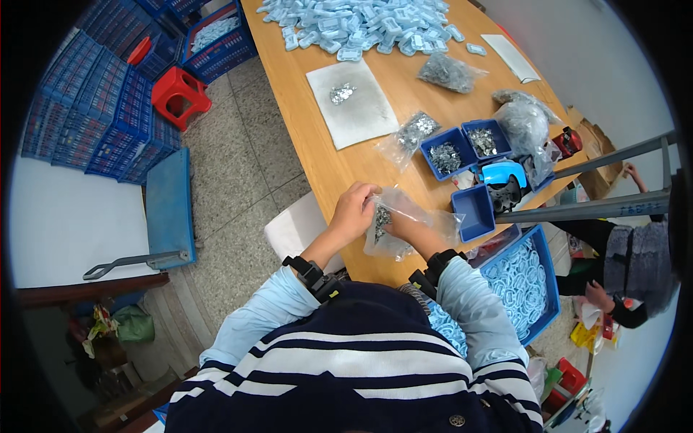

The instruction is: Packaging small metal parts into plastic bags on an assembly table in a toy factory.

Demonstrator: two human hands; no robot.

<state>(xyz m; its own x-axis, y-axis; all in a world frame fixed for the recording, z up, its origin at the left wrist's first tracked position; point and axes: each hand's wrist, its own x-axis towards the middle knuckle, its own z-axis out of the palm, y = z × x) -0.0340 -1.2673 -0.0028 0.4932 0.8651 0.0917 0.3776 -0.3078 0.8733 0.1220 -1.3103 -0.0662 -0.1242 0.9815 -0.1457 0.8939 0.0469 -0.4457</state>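
Note:
At the table's near edge, a clear plastic bag (388,250) holds small silver metal parts (381,222). My left hand (353,210) grips the bag's left side, fingers closed on the plastic. Inside the bag, my right hand (401,225) reaches in among the parts; its fingers are hidden. Just beyond the hands lies another clear bag of metal pieces (419,128). Two blue bins, one (445,156) beside the other (484,140), contain metal parts, while a third blue bin (473,213) nearer me has nothing in it.
A white mat (351,108) carries a few metal pieces. Light-blue plastic parts (361,22) are heaped at the far end. A blue crate (552,307) of light-blue rings stands right of the table, below a metal bar (585,210). Another person (628,260) is at the right.

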